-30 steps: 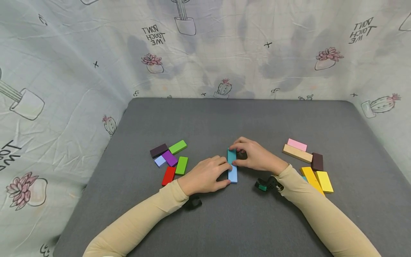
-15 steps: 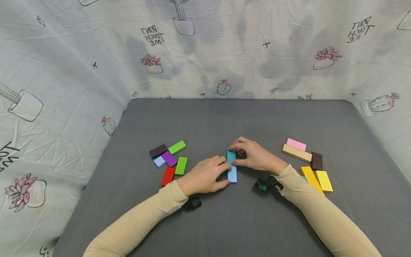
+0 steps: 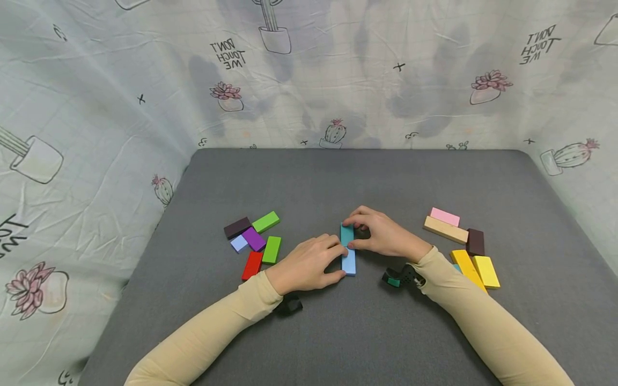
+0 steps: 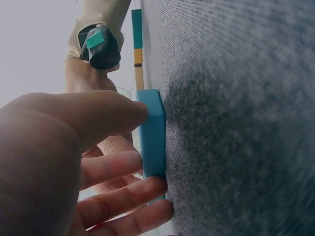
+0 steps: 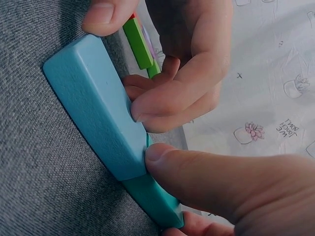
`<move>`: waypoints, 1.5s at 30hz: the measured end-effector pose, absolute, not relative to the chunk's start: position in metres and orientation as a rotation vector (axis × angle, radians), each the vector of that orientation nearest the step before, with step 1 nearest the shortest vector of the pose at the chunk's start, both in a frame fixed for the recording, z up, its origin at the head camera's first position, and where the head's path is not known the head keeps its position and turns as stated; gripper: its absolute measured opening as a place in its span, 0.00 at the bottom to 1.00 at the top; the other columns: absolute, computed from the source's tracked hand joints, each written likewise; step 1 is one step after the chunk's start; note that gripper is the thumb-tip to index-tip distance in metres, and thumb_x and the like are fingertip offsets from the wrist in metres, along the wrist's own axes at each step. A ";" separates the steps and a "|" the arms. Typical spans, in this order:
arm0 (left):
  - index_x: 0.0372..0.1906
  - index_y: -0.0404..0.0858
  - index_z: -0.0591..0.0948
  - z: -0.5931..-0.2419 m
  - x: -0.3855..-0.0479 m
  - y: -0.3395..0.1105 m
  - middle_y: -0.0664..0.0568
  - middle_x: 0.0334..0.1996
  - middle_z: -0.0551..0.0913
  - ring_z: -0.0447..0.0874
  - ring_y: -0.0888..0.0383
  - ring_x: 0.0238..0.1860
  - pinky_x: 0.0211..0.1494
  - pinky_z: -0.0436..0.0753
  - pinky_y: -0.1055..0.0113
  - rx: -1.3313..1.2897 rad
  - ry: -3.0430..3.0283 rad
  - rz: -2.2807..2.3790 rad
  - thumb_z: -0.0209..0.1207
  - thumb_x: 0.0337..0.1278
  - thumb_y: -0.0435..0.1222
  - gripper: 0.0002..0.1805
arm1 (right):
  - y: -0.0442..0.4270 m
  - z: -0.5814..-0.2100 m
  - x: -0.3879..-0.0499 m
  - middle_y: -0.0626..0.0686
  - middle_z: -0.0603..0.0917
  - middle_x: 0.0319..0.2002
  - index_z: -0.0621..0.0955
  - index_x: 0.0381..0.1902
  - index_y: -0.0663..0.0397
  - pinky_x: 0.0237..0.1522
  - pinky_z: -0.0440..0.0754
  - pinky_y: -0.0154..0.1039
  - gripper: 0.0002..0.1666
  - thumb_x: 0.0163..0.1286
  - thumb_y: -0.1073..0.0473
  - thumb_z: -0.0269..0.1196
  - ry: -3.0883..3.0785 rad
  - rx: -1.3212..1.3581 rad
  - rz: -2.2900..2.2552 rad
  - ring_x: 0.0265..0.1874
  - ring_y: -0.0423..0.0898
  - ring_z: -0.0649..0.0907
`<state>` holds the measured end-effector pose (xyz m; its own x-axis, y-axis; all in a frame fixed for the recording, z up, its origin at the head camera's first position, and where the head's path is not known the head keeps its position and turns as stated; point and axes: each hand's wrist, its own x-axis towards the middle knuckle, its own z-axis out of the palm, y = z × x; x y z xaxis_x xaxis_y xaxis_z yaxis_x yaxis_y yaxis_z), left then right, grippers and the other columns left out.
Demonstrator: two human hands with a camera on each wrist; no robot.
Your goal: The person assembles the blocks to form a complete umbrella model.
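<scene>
Two wooden blocks lie end to end on the grey table (image 3: 309,343), a light blue block (image 3: 348,265) nearer me and a teal block (image 3: 346,235) beyond it. With thumb and fingertips, my left hand (image 3: 309,262) pinches the light blue block (image 5: 93,108) lengthwise; the thumb is at its near end. My right hand (image 3: 383,233) grips the teal block (image 5: 156,199) between thumb and fingers, its thumb tip at the joint of the two blocks. In the right wrist view the ends of both blocks touch. Part of the teal block is hidden by fingers.
At left lies a group of blocks: red (image 3: 252,266), green (image 3: 272,250), purple (image 3: 254,238), dark (image 3: 237,228) and others. On the right are pink (image 3: 444,216), tan (image 3: 446,229), dark brown (image 3: 475,243) and yellow (image 3: 486,272) blocks, near the right sleeve. A printed cloth (image 3: 299,75) hangs behind.
</scene>
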<state>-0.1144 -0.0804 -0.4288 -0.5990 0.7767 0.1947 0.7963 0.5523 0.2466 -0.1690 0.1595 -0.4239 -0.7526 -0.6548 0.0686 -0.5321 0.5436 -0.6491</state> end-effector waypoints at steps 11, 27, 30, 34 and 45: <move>0.54 0.44 0.84 -0.426 -0.114 -0.081 0.54 0.49 0.82 0.79 0.59 0.43 0.46 0.82 0.65 -1.373 -2.714 -0.475 0.68 0.65 0.48 0.18 | 0.160 -0.422 -0.169 0.54 0.80 0.57 0.83 0.61 0.58 0.55 0.84 0.49 0.27 0.66 0.57 0.75 2.590 -1.010 -1.006 0.51 0.51 0.84; 0.55 0.43 0.84 -0.426 -0.114 -0.081 0.54 0.50 0.83 0.80 0.59 0.44 0.47 0.83 0.64 -1.337 -2.756 -0.485 0.66 0.68 0.49 0.19 | 0.159 -0.423 -0.169 0.54 0.81 0.56 0.83 0.60 0.58 0.54 0.84 0.49 0.27 0.66 0.56 0.75 2.597 -1.041 -0.995 0.51 0.50 0.85; 0.58 0.43 0.83 -0.427 -0.114 -0.081 0.54 0.50 0.83 0.79 0.59 0.44 0.46 0.83 0.64 -1.318 -2.764 -0.478 0.66 0.69 0.49 0.20 | 0.160 -0.424 -0.169 0.53 0.81 0.56 0.84 0.60 0.58 0.53 0.84 0.49 0.27 0.66 0.55 0.75 2.596 -1.065 -0.988 0.50 0.49 0.84; 0.61 0.42 0.83 -0.428 -0.114 -0.081 0.53 0.51 0.83 0.79 0.59 0.44 0.47 0.83 0.63 -1.297 -2.769 -0.469 0.65 0.69 0.50 0.23 | 0.159 -0.424 -0.168 0.53 0.81 0.56 0.84 0.60 0.58 0.52 0.84 0.49 0.27 0.65 0.55 0.76 2.593 -1.078 -0.980 0.50 0.48 0.84; 0.62 0.41 0.83 -0.428 -0.115 -0.081 0.52 0.52 0.82 0.79 0.58 0.44 0.47 0.83 0.64 -1.306 -2.758 -0.456 0.65 0.69 0.50 0.24 | 0.158 -0.423 -0.169 0.52 0.81 0.55 0.84 0.60 0.57 0.52 0.83 0.48 0.27 0.64 0.55 0.76 2.597 -1.069 -0.983 0.49 0.48 0.84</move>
<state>-0.1154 -0.0813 -0.4284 -0.6404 0.7478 0.1748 0.7643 0.5983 0.2407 -0.1688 0.1585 -0.4232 -0.7296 -0.6777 0.0915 -0.5685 0.5267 -0.6320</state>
